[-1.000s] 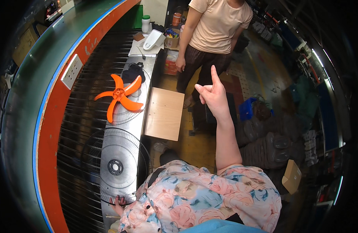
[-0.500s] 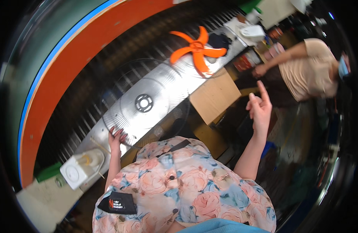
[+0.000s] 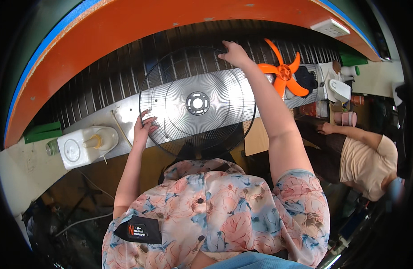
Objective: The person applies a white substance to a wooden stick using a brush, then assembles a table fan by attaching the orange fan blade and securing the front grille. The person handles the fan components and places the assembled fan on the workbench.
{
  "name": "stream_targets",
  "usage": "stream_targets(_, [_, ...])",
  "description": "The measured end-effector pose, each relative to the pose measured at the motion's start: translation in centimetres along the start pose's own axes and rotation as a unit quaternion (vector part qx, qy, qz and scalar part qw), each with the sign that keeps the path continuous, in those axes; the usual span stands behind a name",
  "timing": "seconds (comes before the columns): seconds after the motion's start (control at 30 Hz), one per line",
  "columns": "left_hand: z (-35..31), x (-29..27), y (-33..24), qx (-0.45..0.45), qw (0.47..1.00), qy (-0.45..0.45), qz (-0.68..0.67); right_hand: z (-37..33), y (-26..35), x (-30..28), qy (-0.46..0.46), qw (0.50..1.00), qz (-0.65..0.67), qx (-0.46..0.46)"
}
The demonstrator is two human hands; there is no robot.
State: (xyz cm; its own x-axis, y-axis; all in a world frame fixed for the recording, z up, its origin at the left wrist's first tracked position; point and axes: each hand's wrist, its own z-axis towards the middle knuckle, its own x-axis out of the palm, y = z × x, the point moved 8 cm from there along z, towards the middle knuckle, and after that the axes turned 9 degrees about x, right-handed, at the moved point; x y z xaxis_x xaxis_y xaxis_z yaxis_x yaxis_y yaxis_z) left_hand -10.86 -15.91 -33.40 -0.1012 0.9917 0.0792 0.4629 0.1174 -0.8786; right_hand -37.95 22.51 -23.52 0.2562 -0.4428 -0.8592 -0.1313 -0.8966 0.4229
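A round black wire fan guard (image 3: 198, 84) with a ringed hub lies across the shiny metal strip in front of me. At its left rim is my left hand (image 3: 144, 127), fingers spread over the wires and holding the edge. My right hand (image 3: 234, 54) reaches to the guard's far right rim, index finger and thumb apart; whether it touches the rim is unclear. Just right of my right forearm rests an orange five-blade fan blade (image 3: 285, 72), with a dark object (image 3: 307, 80) partly hidden beside it.
A white machine part (image 3: 76, 151) with a clear cover stands at the left end. Behind runs a dark slatted conveyor (image 3: 103, 102) below an orange shelf edge (image 3: 139, 28). Brown cardboard (image 3: 256, 138) is at right. Another person (image 3: 363, 157) stands at the far right.
My right hand has swung from the open air at right to the guard's far rim. The left stays at the guard's left edge. My view has turned and levelled.
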Motion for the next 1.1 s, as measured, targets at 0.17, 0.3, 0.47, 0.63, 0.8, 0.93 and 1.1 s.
stream_targets(0.17, [1.5,-1.5,-1.2,-0.065,0.992,-0.004,0.110,4.3,-1.6,3.5,0.099,0.993,0.041,0.046])
stream_targets(0.3, [8.7,-2.6,-8.8,0.123,0.960,-0.069,0.242,4.8,-2.2,4.3,0.072,0.994,0.066,0.055])
stream_targets(0.47, [19.7,4.9,-13.9,0.151,0.916,0.078,0.365,4.9,-2.2,4.9,0.070,0.995,0.055,0.050])
stream_targets(0.63, [23.9,9.5,-14.7,0.088,0.893,0.143,0.418,4.9,-3.3,5.5,0.169,0.956,0.232,0.064])
stream_targets(0.8, [24.3,10.0,-14.2,0.044,0.932,0.117,0.342,4.7,-4.2,6.0,0.275,0.897,0.336,0.082])
stream_targets(0.93, [24.2,10.2,-13.1,0.006,0.944,0.112,0.310,4.4,-4.5,6.1,0.311,0.877,0.358,0.076])
stream_targets(1.1, [24.0,11.7,-14.1,0.146,0.905,0.140,0.375,4.3,-5.1,6.0,0.303,0.869,0.381,0.085])
